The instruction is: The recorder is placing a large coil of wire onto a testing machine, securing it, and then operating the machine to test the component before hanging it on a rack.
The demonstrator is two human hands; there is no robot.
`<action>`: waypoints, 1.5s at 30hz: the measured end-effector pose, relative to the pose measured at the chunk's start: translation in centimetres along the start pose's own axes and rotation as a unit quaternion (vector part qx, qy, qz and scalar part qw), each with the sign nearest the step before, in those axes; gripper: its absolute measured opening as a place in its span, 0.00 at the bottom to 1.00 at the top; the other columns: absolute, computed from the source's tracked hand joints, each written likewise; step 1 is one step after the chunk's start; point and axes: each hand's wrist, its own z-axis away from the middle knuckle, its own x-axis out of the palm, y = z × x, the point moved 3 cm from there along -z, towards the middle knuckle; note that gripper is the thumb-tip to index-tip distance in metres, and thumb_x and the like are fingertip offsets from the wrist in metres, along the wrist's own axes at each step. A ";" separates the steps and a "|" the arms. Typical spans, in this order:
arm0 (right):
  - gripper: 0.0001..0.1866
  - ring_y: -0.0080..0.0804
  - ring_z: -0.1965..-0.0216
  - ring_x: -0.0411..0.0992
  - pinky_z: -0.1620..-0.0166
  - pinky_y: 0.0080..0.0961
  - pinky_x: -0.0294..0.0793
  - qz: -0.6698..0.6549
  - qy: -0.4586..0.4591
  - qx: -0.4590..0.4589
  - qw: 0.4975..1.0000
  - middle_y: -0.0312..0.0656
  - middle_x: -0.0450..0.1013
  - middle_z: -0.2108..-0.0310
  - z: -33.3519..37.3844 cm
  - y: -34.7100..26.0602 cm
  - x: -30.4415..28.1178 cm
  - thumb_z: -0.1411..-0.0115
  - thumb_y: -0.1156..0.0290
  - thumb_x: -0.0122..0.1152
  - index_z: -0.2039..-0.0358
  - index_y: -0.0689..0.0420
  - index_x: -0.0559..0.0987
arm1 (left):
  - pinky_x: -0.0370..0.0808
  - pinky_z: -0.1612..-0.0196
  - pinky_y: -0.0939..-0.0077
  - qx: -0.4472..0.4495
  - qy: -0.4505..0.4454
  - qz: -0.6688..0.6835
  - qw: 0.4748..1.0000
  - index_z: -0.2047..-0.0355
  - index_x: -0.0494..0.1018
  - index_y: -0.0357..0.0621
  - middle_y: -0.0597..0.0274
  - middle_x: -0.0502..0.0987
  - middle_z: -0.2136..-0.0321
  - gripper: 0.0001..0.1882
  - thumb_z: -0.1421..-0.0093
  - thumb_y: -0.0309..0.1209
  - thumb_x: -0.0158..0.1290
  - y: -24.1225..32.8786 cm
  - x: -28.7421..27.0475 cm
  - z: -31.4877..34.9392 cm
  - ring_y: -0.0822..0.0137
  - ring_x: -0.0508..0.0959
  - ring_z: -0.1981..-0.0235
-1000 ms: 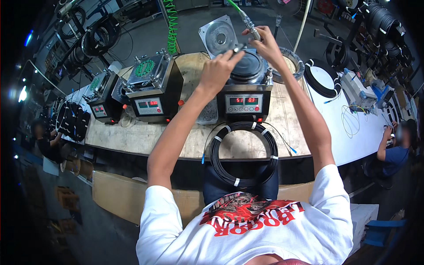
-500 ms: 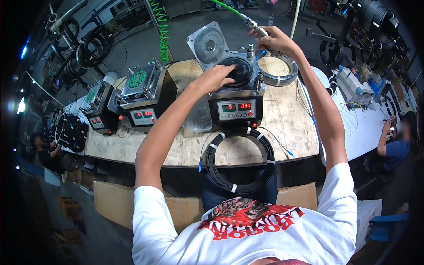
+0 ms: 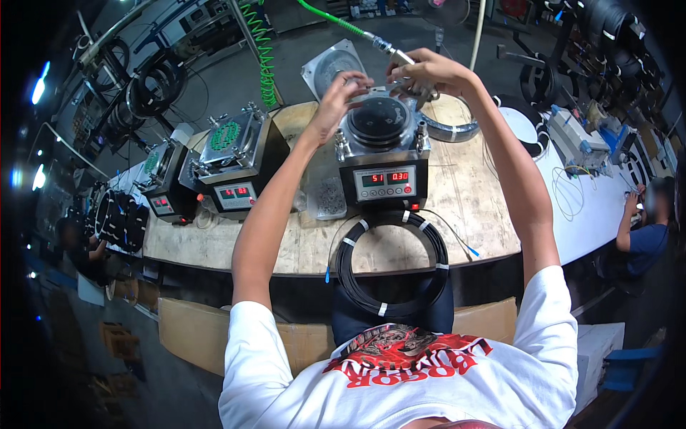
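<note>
Upper ctr of frame, I'd steady the R hand (image 3: pixel 437 71), wrapped on silver metal nozzle (image 3: pixel 386 46), near round black disc (image 3: pixel 379 119); L hand (image 3: pixel 333 106) apart, grip unclear.

L grip (image 3: pixel 334 106) blurred at fingertips, part-hiding the tilted metal plate (image 3: pixel 329 63). R grip (image 3: pixel 432 71) covers much of the metal tool (image 3: pixel 402 56); its far end's prob. behind blurred fingers. Green hose (image 3: pixel 332 18) cut off at top edge, white shirt (image 3: pixel 400 400) at bottom. Far-L co-worker (image 3: pixel 86 252) too dim for detail.
</note>
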 end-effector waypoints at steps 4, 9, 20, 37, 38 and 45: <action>0.25 0.27 0.61 0.79 0.62 0.20 0.81 -0.106 -0.079 -0.005 0.991 0.48 0.79 0.57 -0.4 -0.8 4.0 0.35 0.59 0.59 0.45 0.65 0.73 | 0.68 0.37 0.56 0.071 0.008 0.266 0.961 0.37 0.62 0.47 0.56 0.68 0.42 0.27 0.30 0.48 0.45 5.1 -2.3 1.0 0.54 0.71 0.41; 0.30 0.34 0.50 0.76 0.48 0.28 0.77 -0.109 -0.024 -0.042 0.993 0.50 0.78 0.54 -0.7 -0.1 7.0 0.33 0.51 0.57 0.41 0.63 0.71 | 0.77 0.42 0.57 0.081 0.017 0.205 0.975 0.33 0.56 0.42 0.53 0.68 0.42 0.25 0.29 0.30 0.44 8.9 -7.8 2.2 0.52 0.76 0.46; 0.11 0.43 0.66 0.73 0.58 0.36 0.72 0.270 0.424 -0.114 0.857 0.50 0.73 0.67 0.8 8.2 5.6 0.40 0.81 0.54 0.57 0.65 0.78 | 0.79 0.51 0.62 -0.031 0.179 -0.024 0.983 0.36 0.64 0.41 0.61 0.73 0.53 0.24 0.31 0.31 0.50 5.0 -22.8 -0.9 0.64 0.80 0.56; 0.10 0.26 0.76 0.66 0.70 0.25 0.66 0.264 0.418 -0.117 0.862 0.43 0.68 0.75 1.0 6.8 6.1 0.42 0.83 0.53 0.61 0.65 0.79 | 0.71 0.54 0.76 -0.168 0.295 0.025 0.940 0.53 0.74 0.40 0.63 0.77 0.58 0.14 0.32 0.36 0.51 -10.0 -30.2 -5.7 0.73 0.72 0.65; 0.10 0.26 0.76 0.65 0.70 0.25 0.66 0.262 0.419 -0.115 0.862 0.42 0.68 0.75 1.0 6.7 6.1 0.41 0.82 0.53 0.61 0.65 0.79 | 0.71 0.54 0.76 -0.170 0.299 0.022 0.939 0.53 0.74 0.40 0.63 0.77 0.58 0.14 0.32 0.36 0.51 -9.9 -30.4 -5.4 0.73 0.72 0.65; 0.10 0.26 0.69 0.71 0.61 0.26 0.70 0.257 0.391 -0.042 0.883 0.42 0.75 0.70 0.9 7.4 6.6 0.37 0.77 0.54 0.57 0.61 0.80 | 0.62 0.38 0.69 -0.212 0.280 -0.039 0.936 0.40 0.67 0.43 0.62 0.70 0.44 0.24 0.33 0.40 0.52 -7.3 -28.1 -0.9 0.67 0.68 0.47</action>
